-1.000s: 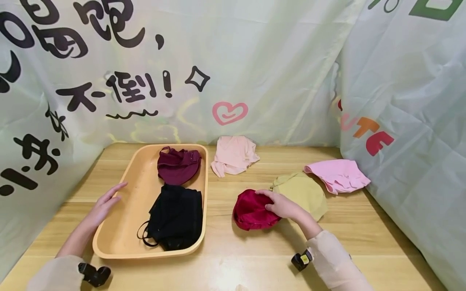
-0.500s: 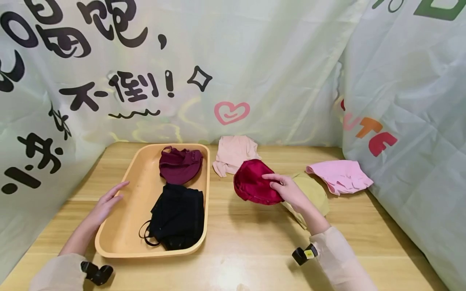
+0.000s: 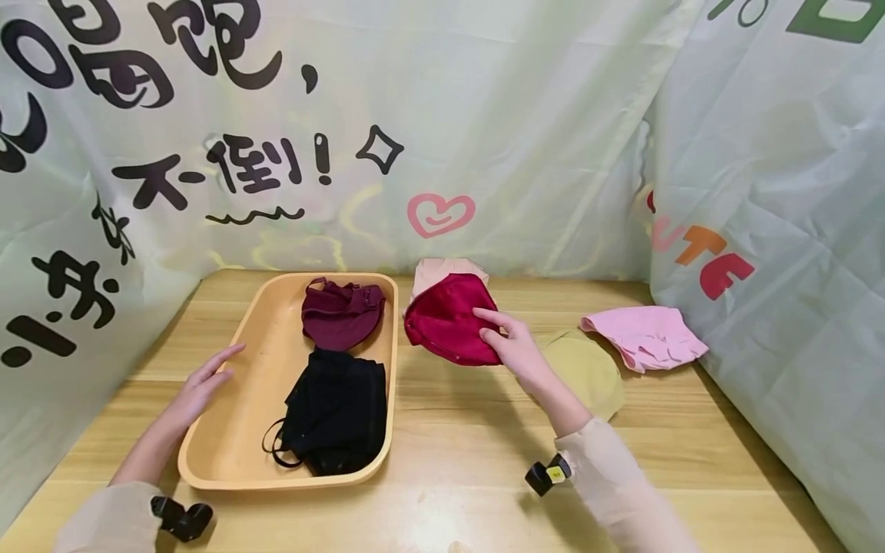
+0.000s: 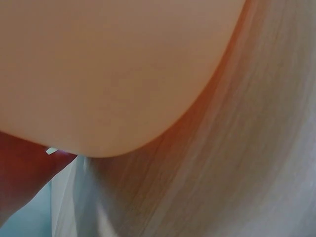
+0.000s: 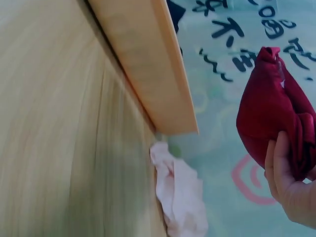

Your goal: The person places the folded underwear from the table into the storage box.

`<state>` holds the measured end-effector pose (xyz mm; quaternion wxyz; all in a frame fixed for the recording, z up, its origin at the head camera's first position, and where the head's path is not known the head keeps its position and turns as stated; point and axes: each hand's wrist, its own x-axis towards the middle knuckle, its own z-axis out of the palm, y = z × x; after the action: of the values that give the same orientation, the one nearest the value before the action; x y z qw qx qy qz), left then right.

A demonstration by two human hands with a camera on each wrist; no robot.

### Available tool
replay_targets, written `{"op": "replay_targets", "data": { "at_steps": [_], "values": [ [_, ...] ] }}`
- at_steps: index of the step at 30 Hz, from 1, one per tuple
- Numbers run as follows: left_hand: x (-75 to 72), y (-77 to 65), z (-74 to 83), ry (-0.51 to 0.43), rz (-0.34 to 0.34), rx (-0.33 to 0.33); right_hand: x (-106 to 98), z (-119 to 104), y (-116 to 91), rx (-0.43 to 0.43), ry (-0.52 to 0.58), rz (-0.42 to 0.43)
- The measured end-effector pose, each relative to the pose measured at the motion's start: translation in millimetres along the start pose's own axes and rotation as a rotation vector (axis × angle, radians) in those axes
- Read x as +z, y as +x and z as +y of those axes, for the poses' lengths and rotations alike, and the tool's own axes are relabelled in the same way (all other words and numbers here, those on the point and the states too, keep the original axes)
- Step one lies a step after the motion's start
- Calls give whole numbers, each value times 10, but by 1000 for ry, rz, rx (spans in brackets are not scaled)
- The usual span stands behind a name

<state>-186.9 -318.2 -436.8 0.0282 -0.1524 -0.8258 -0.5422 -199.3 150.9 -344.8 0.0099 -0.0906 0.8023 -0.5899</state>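
Compared with a moment ago, the red garment has moved left to the middle of the frame, nearer the orange tray but not yet over it. The right hand pinches its edge; the left hand, fingers loosely extended, lies at the tray's left side.

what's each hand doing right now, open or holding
Left hand: open, at the edge of the tray.
Right hand: closed, holding the red garment.
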Motion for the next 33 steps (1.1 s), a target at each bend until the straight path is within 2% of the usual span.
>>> {"op": "replay_targets", "data": {
  "at_steps": [6,16,25,30,33],
  "values": [
    [2,18,-11,-7,-4,26,281,-89,109,-13,31,-35],
    [-30,-65,-6,23,-11,15,773,-109,344,-56,-28,-74],
    [-52,-33,4,12,-10,12,1092,-181,635,-21,-20,-138],
    [-34,-24,0,6,-14,9,1224,-202,792,5,-25,-143],
    [-18,-20,-3,2,-9,0,1285,-206,868,38,26,-155]
  ]
}}
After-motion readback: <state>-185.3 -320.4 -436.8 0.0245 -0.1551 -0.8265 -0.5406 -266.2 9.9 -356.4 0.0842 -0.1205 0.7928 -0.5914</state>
